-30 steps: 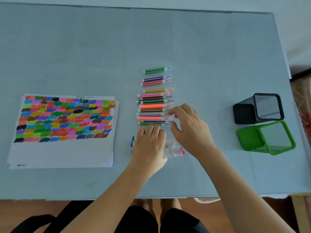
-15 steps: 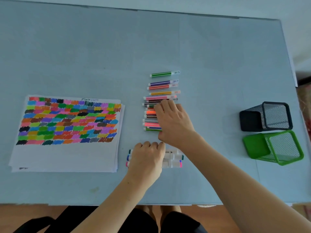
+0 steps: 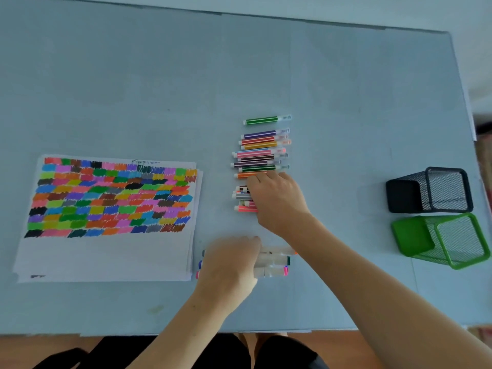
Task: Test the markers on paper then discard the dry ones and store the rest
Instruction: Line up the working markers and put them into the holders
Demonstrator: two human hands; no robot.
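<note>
Markers [image 3: 259, 158] lie in a row at twelve o'clock for sorting; our right hand [image 3: 277, 201] lies flat over them, while our left hand [image 3: 231, 265] covers thicker markers [image 3: 274, 263], its grip unclear.

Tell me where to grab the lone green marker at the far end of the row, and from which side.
Pinch the green marker across the middle of its striped barrel, coming down from above. It lies flat on the table, lengthwise left to right, with a clear gap to the purple marker nearer you, so fingers probably fit on both long sides. The clear cap end, on the right, looks less sure.
</note>
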